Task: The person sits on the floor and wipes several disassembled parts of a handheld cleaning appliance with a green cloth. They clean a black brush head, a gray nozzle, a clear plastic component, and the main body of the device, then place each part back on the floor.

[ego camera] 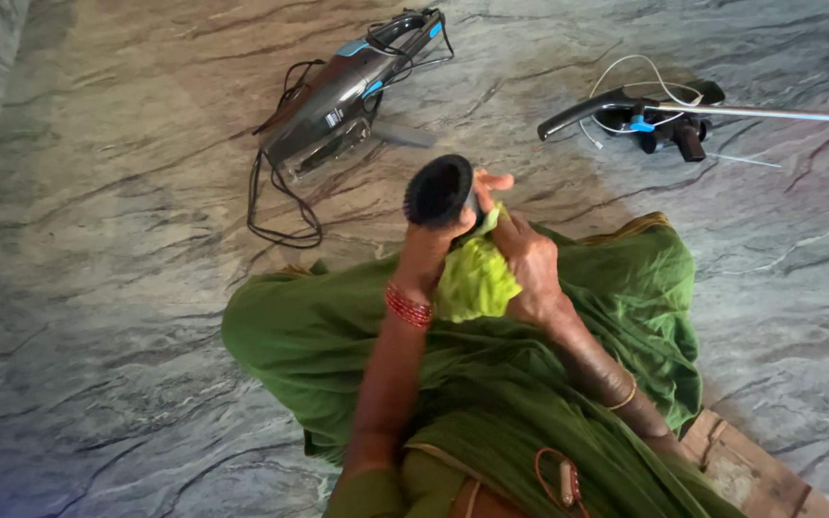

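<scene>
My left hand (431,247) grips a round black brush attachment (438,190), held up over my lap with its bristled end facing the camera. My right hand (528,264) presses a light green cloth (475,279) against the side of that attachment. Red bangles circle my left wrist, a thin gold one my right. I sit on the floor in green clothing (491,384).
A dark handheld vacuum cleaner (343,96) with a black cord lies on the grey marble floor (98,240) ahead. At the right lie a black floor nozzle (645,115), a metal tube (779,114) and a white cable. A wooden board (746,470) is at the lower right.
</scene>
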